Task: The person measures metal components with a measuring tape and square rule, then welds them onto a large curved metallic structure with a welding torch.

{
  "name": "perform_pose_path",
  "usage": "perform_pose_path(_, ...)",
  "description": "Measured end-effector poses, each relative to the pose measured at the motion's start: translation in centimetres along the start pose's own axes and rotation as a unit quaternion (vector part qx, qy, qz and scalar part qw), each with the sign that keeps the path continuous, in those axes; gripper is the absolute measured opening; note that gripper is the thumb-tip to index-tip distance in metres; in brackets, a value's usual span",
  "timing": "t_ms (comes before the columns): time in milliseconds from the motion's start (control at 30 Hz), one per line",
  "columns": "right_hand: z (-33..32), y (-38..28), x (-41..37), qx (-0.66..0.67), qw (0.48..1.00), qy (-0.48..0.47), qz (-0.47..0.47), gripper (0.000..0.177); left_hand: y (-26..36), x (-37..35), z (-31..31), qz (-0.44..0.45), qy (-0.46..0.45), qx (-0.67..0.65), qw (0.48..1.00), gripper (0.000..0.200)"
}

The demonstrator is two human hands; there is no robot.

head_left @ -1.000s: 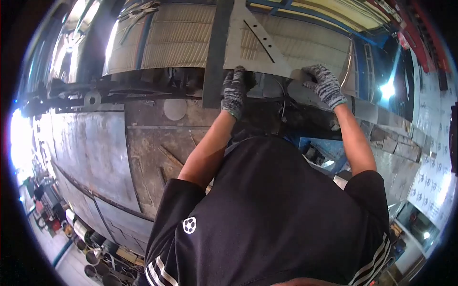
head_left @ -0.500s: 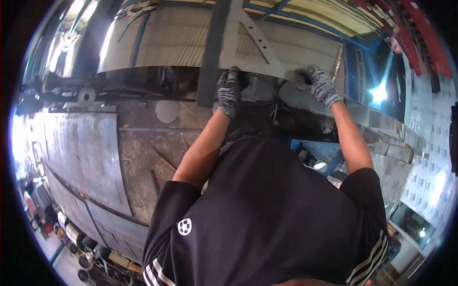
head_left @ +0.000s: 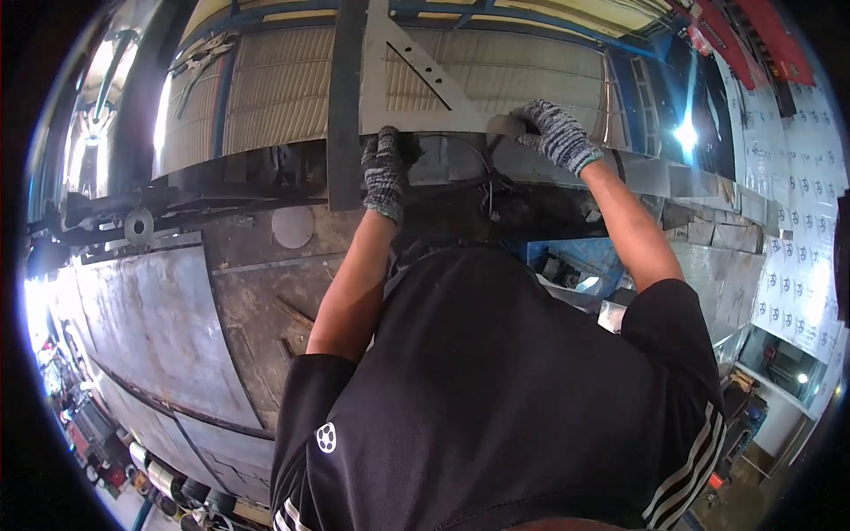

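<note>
A mirror-like metal sheet (head_left: 283, 97) stretches across the far side and reflects the roof. On it rests a metal set square (head_left: 379, 102) with a triangular cut-out, several holes and a dark bar (head_left: 343, 115) along its left side. My left hand (head_left: 383, 177), in a grey knitted glove, grips the square's lower edge near the bar. My right hand (head_left: 560, 137), gloved alike, is closed just right of the square's pointed corner, by the sheet's near edge. Its fingers are curled over a small greyish piece (head_left: 506, 125) that I cannot make out.
A round metal disc (head_left: 293, 227) and a large flat plate (head_left: 159, 319) lie on the worn bench at left. Dark cables (head_left: 489, 181) hang below the sheet's edge. A blue container (head_left: 580, 261) with small items stands near my right forearm.
The view has shifted a little. Both hands and the set square have moved left, and the dark bar is closer to the round disc. Both hands stay closed.
</note>
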State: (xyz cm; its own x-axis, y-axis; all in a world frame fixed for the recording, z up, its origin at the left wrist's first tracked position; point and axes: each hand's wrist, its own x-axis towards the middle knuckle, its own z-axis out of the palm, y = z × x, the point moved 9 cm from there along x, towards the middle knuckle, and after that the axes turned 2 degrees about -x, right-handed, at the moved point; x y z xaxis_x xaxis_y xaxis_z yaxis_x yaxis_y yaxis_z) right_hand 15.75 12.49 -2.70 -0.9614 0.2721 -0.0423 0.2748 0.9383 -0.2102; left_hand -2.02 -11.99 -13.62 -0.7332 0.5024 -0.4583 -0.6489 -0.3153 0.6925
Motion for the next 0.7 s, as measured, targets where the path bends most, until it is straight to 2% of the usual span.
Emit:
perform_pose_path(67, 0.4, 0.3, 0.1, -0.007, 1.0, -0.021, 0.016, 0.05, -0.4, 0.6, -0.9, 0.009, 0.0, -0.005, 1.0, 0.023)
perform_pose_path(133, 0.5, 0.4, 0.2, -0.014, 0.999, -0.042, 0.032, 0.053, 0.7, 1.0, -0.6, 0.132, -0.077, 0.164, 0.975, 0.021)
perform_pose_path(167, 0.3, 0.2, 0.2, -0.009, 0.998, -0.048, 0.039, 0.053, 1.0, 0.8, -0.2, 0.132, -0.079, 0.164, 0.974, 0.021)
perform_pose_path(233, -0.2, -0.3, 0.2, -0.004, 0.997, -0.055, 0.049, 0.053, 0.0, 0.8, -0.8, 0.024, -0.026, 0.045, 0.998, 0.019)
perform_pose_path(367, -1.2, -0.8, 0.0, 0.005, 0.999, -0.035, 0.032, 0.054, 0.2, 0.1, -0.2, 0.016, -0.038, 0.029, 0.999, 0.02)
perform_pose_path(433, -1.0, -0.5, -0.6, 0.015, 0.999, -0.034, 0.02, 0.058, 0.5, 1.0, -1.2, 0.094, -0.038, 0.151, 0.983, 0.02)
perform_pose_path(467, -1.2, -0.2, -1.0, -0.012, 1.0, -0.018, 0.022, 0.061, 0.7, 1.0, -0.7, 0.092, -0.043, 0.151, 0.983, 0.02)
perform_pose_path(533, -1.4, 0.5, -1.6, -0.038, 0.999, -0.002, 0.024, 0.065, -0.2, 0.7, -1.0, 0.007, -0.019, 0.019, 1.0, 0.019)
perform_pose_path(567, -1.3, 0.7, -1.4, -0.017, 0.999, -0.025, 0.037, 0.065, 0.0, 0.4, -0.9, 0.007, -0.019, 0.021, 1.0, 0.019)
perform_pose_path(667, -1.3, -0.8, -0.7, -0.012, 0.999, -0.041, 0.028, 0.064, 0.5, -0.1, -0.4, 0.028, -0.029, 0.062, 0.997, 0.019)
perform_pose_path(700, -1.3, -1.8, 0.0, -0.035, 0.999, -0.036, 0.009, 0.063, 0.9, 0.2, 0.2, 0.083, -0.071, 0.118, 0.987, 0.02)
